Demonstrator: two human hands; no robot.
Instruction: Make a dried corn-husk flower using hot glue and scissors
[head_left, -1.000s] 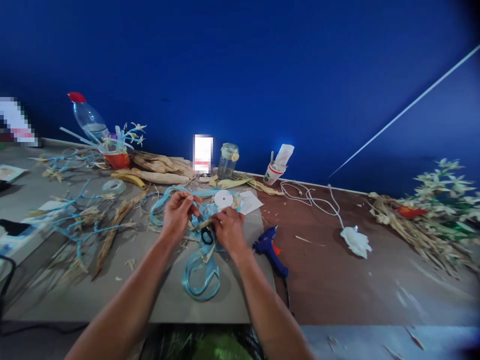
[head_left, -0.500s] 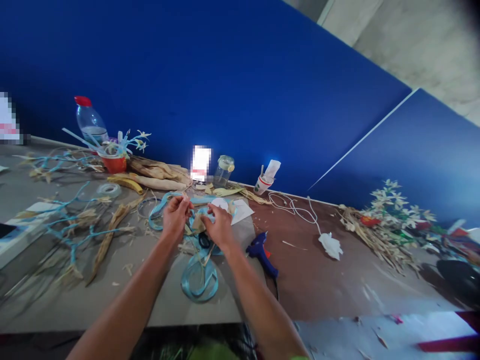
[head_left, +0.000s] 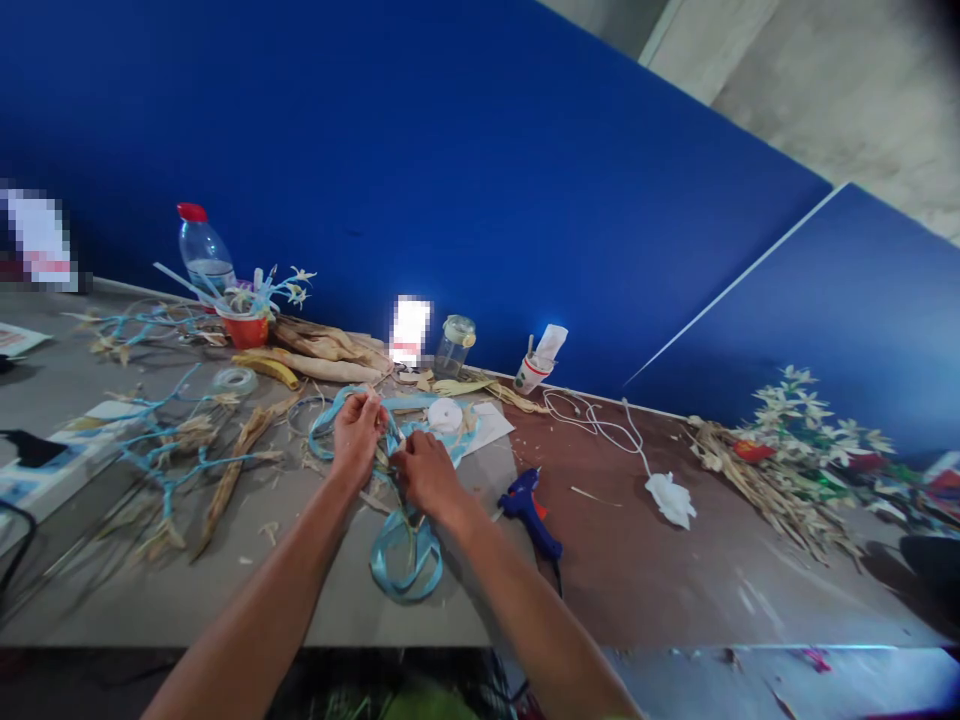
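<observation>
My left hand [head_left: 358, 432] is closed in a pinch above the table, its fingertips together on something small and pale that I cannot make out. Just to its right, my right hand [head_left: 429, 470] is wrapped around scissors [head_left: 400, 440]; a narrow metal tip shows ahead of the fingers while the handles are hidden. Light blue ribbon [head_left: 322, 432] loops behind and between both hands. A coil of the same blue ribbon [head_left: 409, 590] lies nearer me, below the right hand. Behind the right hand is a white roll of tape [head_left: 445, 415], beside white paper [head_left: 489, 425].
A blue glue gun [head_left: 531, 512] lies right of my right forearm. Blue-wrapped branches [head_left: 169, 470] and dried husks [head_left: 330, 345] spread leftward. A bottle [head_left: 204, 255], red cup [head_left: 244, 328], jar [head_left: 454, 348] and white cup [head_left: 534, 372] line the blue partition. White flowers [head_left: 795, 410] lie right.
My right hand has closed and moved down and left, over the black scissor handles that showed below it before. The left hand stays pinched. The whole view has shifted slightly.
</observation>
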